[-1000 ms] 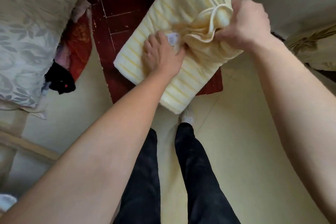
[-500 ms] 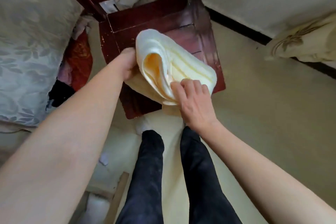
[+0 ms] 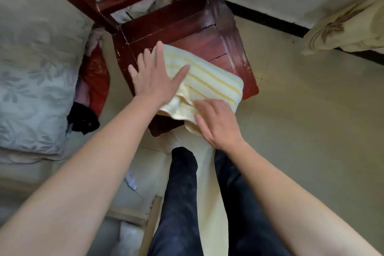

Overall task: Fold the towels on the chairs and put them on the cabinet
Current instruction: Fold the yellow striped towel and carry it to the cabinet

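Observation:
A pale yellow striped towel [image 3: 209, 81] lies folded on the seat of a dark red wooden chair [image 3: 187, 27], with its near edge hanging over the seat's front. My left hand [image 3: 155, 77] lies flat with spread fingers on the towel's left part and the seat beside it. My right hand [image 3: 216, 120] presses with straight fingers on the towel's near edge. The cabinet is not in view.
A bed with a grey leaf-patterned cover [image 3: 35, 81] stands to the left. Red and black cloth items [image 3: 89, 97] lie between bed and chair. Cream fabric [image 3: 349, 33] hangs at the right. My legs in dark trousers [image 3: 187, 203] stand in front of the chair.
The towel was folded over from a long strip into a compact pad lying flat on the seat. My right hand let go of its bunched end, and both hands now press it flat.

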The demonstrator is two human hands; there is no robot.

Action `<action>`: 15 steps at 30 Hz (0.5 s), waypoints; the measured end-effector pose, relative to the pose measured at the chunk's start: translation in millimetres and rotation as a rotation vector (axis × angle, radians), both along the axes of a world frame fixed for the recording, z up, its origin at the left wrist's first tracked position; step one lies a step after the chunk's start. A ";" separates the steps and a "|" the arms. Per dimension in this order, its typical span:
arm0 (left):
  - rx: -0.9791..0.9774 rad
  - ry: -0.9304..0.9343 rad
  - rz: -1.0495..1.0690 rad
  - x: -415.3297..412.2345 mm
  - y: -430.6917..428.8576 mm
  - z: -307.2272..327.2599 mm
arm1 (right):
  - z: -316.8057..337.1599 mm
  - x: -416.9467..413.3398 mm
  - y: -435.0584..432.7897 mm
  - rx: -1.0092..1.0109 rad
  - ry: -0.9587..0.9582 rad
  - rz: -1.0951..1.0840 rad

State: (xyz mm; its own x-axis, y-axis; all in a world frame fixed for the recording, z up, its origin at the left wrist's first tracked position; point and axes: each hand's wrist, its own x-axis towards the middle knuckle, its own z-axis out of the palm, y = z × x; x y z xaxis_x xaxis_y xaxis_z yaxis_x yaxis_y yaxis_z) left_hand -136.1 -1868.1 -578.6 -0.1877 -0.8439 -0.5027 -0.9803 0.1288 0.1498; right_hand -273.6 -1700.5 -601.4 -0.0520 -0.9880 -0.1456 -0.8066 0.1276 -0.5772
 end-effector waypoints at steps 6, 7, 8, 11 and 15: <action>0.036 0.004 0.179 27.9 20.8 -49.4 | -8.4 2.7 -6.8 0.029 -0.107 -0.478; 0.057 0.033 0.211 25.4 18.8 -51.0 | -10.3 4.9 -6.9 0.023 -0.090 -0.542; 0.073 0.059 0.244 24.0 16.7 -54.0 | -14.4 6.9 -5.9 0.013 -0.048 -0.613; 0.100 0.119 0.304 22.7 13.4 -59.3 | -19.2 8.6 -6.1 0.061 -0.037 -0.857; 0.181 0.255 0.530 25.0 13.3 -64.1 | -22.5 13.5 -9.5 0.230 -0.383 -1.006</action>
State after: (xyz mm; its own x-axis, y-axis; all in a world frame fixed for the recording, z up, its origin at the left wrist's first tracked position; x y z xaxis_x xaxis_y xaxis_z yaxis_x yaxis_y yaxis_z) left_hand -111.0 -1854.9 -642.7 0.1013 -0.7606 -0.6412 -0.8344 -0.4160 0.3616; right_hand -260.2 -1710.0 -623.9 -0.7299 -0.4668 -0.4993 -0.0466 0.7628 -0.6450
